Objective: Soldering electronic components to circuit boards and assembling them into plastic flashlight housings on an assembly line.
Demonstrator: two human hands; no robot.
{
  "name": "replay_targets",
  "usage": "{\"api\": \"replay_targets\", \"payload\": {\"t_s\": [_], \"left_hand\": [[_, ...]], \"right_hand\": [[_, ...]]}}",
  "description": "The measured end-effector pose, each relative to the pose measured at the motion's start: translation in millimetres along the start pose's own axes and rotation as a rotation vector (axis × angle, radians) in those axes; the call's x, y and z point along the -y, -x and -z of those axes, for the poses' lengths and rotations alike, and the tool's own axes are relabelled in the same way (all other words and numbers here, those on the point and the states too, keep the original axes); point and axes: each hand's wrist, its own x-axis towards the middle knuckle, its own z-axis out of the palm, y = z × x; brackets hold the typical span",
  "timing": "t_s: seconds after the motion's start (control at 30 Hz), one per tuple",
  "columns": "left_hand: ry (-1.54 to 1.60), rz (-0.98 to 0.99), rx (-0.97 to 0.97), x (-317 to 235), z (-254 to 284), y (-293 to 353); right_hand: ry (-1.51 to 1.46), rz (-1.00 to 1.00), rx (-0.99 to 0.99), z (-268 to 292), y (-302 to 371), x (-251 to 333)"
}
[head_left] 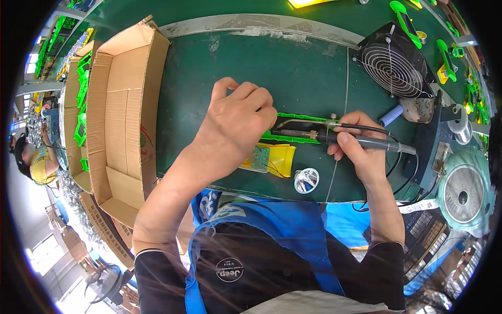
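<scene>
My right hand grips a soldering iron, its tip pointing left toward the fingers of my other hand. A thin metal feed tube is clamped along the iron. Under the iron lies a green plastic housing. My left hand is closed at the housing's left end, thumb and fingertips pinched; what they hold is hidden behind the hand. Close below it sit a yellow plastic housing and a green circuit board with thin wires. A shiny reflector cup rests near the table's front edge.
An open cardboard box stands at left. On the right are a black fan, a blue cylindrical battery, a solder spool on a dark stand and a greenish round fan. Another person works at far left.
</scene>
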Motion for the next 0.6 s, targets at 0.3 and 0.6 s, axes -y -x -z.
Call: {"api": "replay_targets", "payload": {"t_s": [0.3, 0.6], "left_hand": [[-0.011, -0.008, 0.053, 0.1, 1.4, -0.4], [-0.038, -0.034, 0.020, 0.2, 0.1, -0.7]], "right_hand": [[0.045, -0.028, 0.026, -3.3, -3.7, 2.9], [0.008, 0.016, 0.032, 1.5, -0.9, 0.2]]}}
